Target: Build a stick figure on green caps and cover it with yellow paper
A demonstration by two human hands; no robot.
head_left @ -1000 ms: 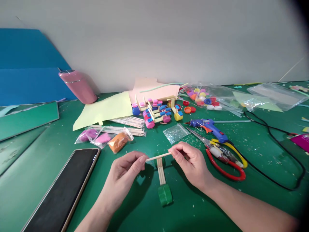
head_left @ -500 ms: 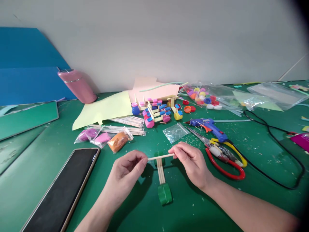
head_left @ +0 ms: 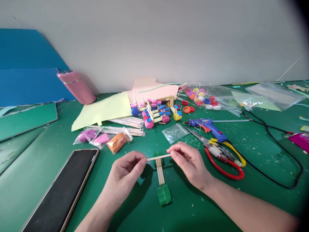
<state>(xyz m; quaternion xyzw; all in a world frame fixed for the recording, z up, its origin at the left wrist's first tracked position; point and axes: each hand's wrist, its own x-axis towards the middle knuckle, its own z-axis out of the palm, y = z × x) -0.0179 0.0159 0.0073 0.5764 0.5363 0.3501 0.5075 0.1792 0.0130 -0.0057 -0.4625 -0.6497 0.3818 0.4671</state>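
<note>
A thin pale wooden stick (head_left: 158, 157) is held level between my two hands. My left hand (head_left: 127, 174) pinches its left end between thumb and fingers. At the other end, my right hand (head_left: 189, 164) grips it in the same way. Below the stick lies a small piece made of pale sticks side by side (head_left: 160, 174), with a green, rounded block (head_left: 164, 194) at its near end. Another green part at its far end is partly covered by the held stick.
To the right lie red-handled scissors (head_left: 224, 170), yellow-handled pliers (head_left: 238, 156) and a blue glue gun (head_left: 207, 125) with a black cord. A phone (head_left: 62, 187) lies left. Behind are clay packets (head_left: 118, 141), colourful stick-and-cap assemblies (head_left: 156, 112) and a pink bottle (head_left: 77, 87).
My right hand has shifted slightly left along the stick, so a little less of it shows between my hands. The view has moved very slightly.
</note>
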